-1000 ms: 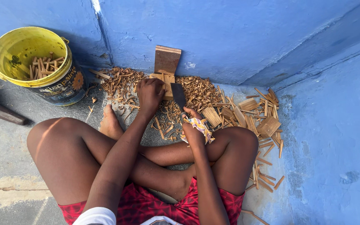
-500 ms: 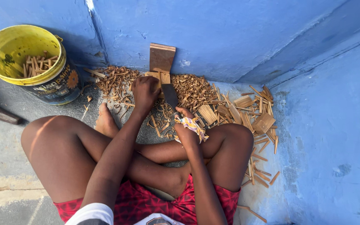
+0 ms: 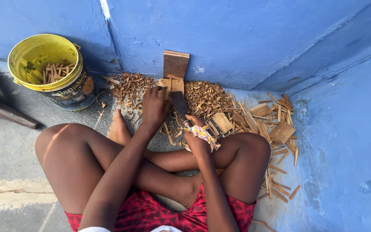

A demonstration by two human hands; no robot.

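Wood held upright by the closed left hand (image 3: 154, 104) could be missed and fingers cut, since the blade (image 3: 179, 103) gripped by the right hand (image 3: 195, 129) lies just beside them.

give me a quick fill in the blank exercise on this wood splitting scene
1. The bucket holding cut wood sticks is ____ inside.
2. The right hand grips a broad ____, its blade pointing toward the wall.
3. The left hand steadies a small wood block in front of a ____ wall.
4. The person sits with legs ____ on the floor.

Missing words: yellow; knife; blue; crossed
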